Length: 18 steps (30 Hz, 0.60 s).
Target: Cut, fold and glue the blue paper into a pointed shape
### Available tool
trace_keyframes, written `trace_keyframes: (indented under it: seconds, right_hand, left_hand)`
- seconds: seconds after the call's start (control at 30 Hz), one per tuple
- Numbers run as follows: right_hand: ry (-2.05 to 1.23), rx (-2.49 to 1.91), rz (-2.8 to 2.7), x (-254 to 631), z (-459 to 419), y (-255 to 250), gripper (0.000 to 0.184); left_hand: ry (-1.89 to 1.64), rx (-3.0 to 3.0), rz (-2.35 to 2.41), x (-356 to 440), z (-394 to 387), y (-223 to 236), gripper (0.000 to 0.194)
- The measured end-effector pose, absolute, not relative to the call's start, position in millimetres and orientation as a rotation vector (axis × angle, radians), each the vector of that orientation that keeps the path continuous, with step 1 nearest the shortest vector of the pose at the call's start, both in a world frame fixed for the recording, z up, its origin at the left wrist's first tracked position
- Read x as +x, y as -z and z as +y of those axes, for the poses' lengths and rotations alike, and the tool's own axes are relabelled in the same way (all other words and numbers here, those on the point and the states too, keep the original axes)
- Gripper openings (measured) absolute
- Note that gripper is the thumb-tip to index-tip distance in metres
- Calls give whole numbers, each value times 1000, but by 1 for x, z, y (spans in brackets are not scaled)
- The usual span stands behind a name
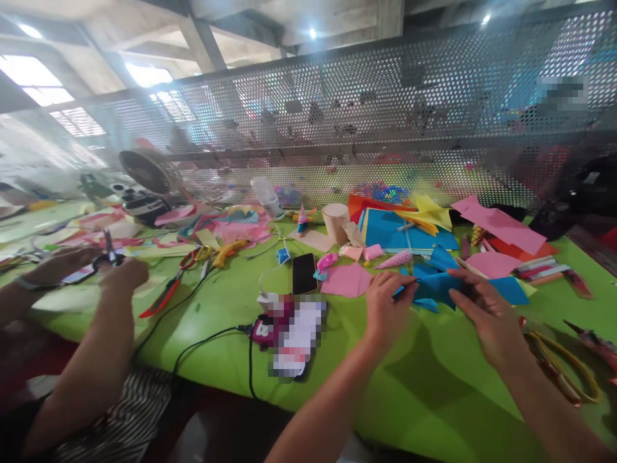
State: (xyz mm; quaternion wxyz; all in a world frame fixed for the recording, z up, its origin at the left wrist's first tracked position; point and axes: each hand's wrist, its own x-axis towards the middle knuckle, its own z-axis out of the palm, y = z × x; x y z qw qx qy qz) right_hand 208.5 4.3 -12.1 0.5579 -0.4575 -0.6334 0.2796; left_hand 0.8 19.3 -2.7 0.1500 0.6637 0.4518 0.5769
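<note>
Over green table [385, 418] | blue paper [436, 287] between the hands — left hand [388, 305] pinching one end — right hand [491, 315] the other

Looks out from the wearer's head, above and behind the left hand [388, 301] and right hand [489, 315], in a single head view. Faces forward and down over both, aimed somewhat left of them. Set near enough to catch both forearms [332, 402], yet wide enough to take in the green table [212, 344] around the hands, the perforated screen [337, 135] beyond them and the ceiling [299, 19] above. Reaches well left of the left hand, to a co-worker's hands [123, 273]. Shown once, from this viewpoint alone.
</note>
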Motion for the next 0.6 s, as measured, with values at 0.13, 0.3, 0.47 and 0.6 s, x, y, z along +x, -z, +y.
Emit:
trace_keyframes:
  seconds: [0.13,0.3,0.47,0.6]
  right_hand:
    - [-809,-1110,-1421,199,2,11,33]
    - [-696,-1166,-1497,198,0,11,34]
    - [-682,-1149,-1524,197,3,16,33]
    - [-559,-1125,-1609,199,6,17,33]
  left_hand:
    - [-1655,1911,1300,3,16,3,8]
    - [-1635,1869,1313,5,14,2,9]
    - [-1654,1845,1281,6,15,4,9]
    - [-1668,1855,1276,6,16,6,9]
